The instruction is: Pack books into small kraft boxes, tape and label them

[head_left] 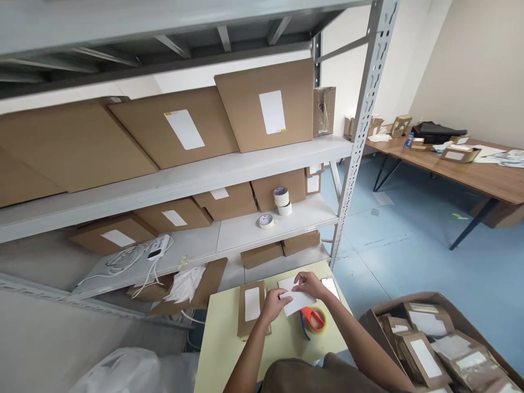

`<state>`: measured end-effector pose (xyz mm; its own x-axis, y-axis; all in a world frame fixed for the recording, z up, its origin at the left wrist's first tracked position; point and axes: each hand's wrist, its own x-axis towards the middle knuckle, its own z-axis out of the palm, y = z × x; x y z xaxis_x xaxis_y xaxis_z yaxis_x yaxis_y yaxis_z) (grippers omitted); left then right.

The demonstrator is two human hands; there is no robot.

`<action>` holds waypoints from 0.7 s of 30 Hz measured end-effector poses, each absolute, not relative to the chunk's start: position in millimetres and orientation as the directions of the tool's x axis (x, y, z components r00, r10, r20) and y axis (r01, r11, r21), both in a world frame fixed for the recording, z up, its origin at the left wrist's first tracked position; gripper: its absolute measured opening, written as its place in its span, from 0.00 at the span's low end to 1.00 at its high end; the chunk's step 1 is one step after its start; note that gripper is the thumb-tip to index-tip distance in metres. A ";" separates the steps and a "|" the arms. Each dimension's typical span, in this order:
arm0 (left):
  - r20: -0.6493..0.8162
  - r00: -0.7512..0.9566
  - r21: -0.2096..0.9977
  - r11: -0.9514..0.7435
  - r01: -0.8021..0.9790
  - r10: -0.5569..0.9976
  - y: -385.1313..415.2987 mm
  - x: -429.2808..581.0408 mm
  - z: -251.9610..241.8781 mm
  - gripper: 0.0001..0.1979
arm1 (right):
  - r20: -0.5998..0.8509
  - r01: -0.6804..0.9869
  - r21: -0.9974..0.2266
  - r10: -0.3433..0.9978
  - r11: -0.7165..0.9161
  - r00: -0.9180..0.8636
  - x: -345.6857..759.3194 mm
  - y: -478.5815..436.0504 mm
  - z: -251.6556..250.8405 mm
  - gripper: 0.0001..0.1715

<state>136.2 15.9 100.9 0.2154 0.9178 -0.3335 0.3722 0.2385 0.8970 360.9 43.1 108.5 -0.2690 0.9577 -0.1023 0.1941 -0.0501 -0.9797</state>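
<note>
A white sheet of paper, which may be a label, is held just above the pale yellow table. My left hand pinches its left edge between thumb and fingers. At its upper right, the fingers of my right hand are closed on the sheet. Left of my left hand lies a flat cardboard parcel with a white label. Below the sheet sits an orange and blue tape dispenser with a tape roll. Beside my right wrist is a phone with a lit screen.
A grey metal shelf with cardboard boxes stands ahead. Rolls of tape and a white power strip rest on it. At lower right is a large open carton of labelled parcels. A wooden desk stands farther right.
</note>
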 end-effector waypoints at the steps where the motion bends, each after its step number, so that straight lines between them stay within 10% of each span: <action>1: -0.298 0.165 0.910 0.227 0.348 0.940 7.9 128.9 103.5 0.21 | -0.089 0.152 -0.987 0.971 -0.056 -0.222 355.5 35.5 109.8 0.26; 11: -0.321 -0.233 0.933 0.263 -0.247 0.918 -27.7 112.5 108.4 0.28 | -0.211 -0.048 -0.969 0.916 -0.241 -0.342 319.1 -21.1 92.6 0.35; 21: -0.324 -0.207 0.922 0.259 -0.287 0.923 -35.6 128.5 122.9 0.28 | -0.144 -0.177 -0.964 0.950 -0.197 -0.275 289.1 -32.0 119.5 0.35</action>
<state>128.5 -35.6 122.9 -0.2070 0.9233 -0.3236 -0.2873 0.2588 0.9222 289.1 -32.0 119.5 -0.2754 0.9505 -0.1440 -0.1772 -0.1975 -0.9642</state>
